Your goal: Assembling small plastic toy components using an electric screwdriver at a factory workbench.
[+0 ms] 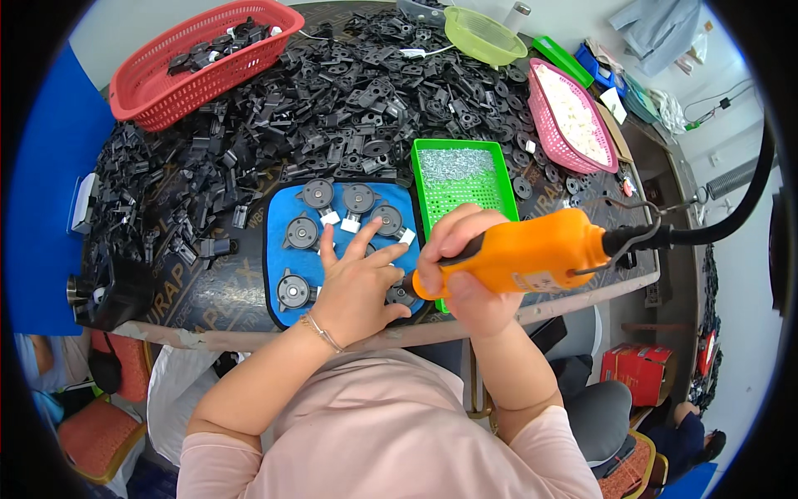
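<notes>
My right hand (470, 270) is wrapped round an orange electric screwdriver (536, 254) with a black cable at its back end. Its tip points left, down onto a round black part at the right edge of a blue mat (287, 200). On that mat lie several round dark grey parts (301, 232) with white plastic pieces on them. My left hand (357, 287) lies over the mat with its fingers spread, covering some of these parts. A green perforated tray (422, 191) holding small silvery screws (455, 165) stands just beyond the screwdriver.
Loose black plastic parts (349, 108) cover the back of the table. A red basket (191, 87) stands at the far left, a pink basket (544, 116) of white pieces at the right, and a yellow-green basket (482, 37) at the back. The screwdriver's cable (731, 220) runs off to the right.
</notes>
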`<action>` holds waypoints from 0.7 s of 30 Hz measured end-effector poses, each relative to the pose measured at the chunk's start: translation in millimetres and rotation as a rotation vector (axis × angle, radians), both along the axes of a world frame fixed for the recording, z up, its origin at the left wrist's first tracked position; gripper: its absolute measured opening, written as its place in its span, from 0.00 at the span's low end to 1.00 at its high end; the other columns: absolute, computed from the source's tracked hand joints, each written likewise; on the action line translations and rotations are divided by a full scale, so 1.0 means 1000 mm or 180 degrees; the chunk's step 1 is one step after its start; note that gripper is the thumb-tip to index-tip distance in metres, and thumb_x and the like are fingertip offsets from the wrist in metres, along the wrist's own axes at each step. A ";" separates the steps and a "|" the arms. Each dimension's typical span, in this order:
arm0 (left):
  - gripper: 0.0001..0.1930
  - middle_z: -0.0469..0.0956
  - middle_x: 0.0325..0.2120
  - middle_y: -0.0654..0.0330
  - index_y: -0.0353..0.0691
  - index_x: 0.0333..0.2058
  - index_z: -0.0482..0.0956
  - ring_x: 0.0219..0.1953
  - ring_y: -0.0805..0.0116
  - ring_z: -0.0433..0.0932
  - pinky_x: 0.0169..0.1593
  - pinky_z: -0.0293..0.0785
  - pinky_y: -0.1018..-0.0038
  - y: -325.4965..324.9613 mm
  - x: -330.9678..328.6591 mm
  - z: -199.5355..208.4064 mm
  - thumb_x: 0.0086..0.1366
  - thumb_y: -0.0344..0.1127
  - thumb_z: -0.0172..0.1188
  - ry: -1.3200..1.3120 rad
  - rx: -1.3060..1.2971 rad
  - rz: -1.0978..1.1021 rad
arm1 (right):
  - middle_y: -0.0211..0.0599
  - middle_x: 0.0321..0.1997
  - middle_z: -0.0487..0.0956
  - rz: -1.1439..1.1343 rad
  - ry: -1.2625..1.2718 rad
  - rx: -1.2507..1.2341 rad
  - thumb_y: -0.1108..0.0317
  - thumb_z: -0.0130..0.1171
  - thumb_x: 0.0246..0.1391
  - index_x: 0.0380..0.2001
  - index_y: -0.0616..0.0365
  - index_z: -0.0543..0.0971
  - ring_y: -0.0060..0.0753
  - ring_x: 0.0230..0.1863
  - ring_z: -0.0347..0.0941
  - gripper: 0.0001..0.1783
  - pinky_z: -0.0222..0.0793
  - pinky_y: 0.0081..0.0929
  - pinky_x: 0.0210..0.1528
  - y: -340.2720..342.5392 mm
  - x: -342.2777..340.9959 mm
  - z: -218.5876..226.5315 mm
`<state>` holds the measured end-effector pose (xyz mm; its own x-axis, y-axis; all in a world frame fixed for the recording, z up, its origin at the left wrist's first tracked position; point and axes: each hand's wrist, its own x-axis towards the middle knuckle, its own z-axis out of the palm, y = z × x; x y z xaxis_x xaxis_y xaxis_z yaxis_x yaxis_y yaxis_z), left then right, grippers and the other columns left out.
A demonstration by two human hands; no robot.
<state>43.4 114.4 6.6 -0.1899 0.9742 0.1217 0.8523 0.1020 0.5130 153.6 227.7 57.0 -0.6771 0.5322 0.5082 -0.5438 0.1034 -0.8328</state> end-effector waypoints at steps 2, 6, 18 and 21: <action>0.16 0.72 0.52 0.68 0.50 0.29 0.84 0.65 0.59 0.53 0.62 0.28 0.38 0.000 0.000 -0.002 0.38 0.45 0.73 0.0061 0.0126 0.0055 | 0.43 0.33 0.70 0.0073 0.0077 0.0244 0.68 0.61 0.50 0.35 0.63 0.69 0.26 0.22 0.69 0.14 0.67 0.20 0.25 0.000 -0.006 -0.001; 0.16 0.71 0.53 0.68 0.52 0.30 0.84 0.65 0.59 0.53 0.62 0.28 0.38 0.001 0.001 -0.002 0.38 0.45 0.73 0.0022 0.0079 0.0085 | 0.41 0.33 0.69 0.0062 -0.0053 0.0281 0.69 0.60 0.50 0.34 0.63 0.69 0.26 0.22 0.69 0.13 0.66 0.20 0.25 -0.002 -0.008 -0.003; 0.15 0.71 0.53 0.72 0.53 0.30 0.84 0.65 0.59 0.53 0.62 0.27 0.39 0.002 0.003 -0.005 0.39 0.44 0.73 0.0059 0.0288 0.0170 | 0.39 0.32 0.69 0.0094 -0.0400 0.0559 0.69 0.61 0.50 0.33 0.62 0.69 0.25 0.23 0.68 0.12 0.66 0.19 0.26 0.000 -0.009 -0.005; 0.16 0.71 0.53 0.71 0.51 0.30 0.84 0.65 0.59 0.52 0.62 0.27 0.38 -0.001 0.001 0.002 0.39 0.44 0.73 -0.0021 0.0163 0.0130 | 0.40 0.32 0.69 0.0560 -0.0038 0.0600 0.67 0.62 0.49 0.34 0.61 0.69 0.26 0.23 0.69 0.14 0.67 0.19 0.26 0.008 -0.011 0.007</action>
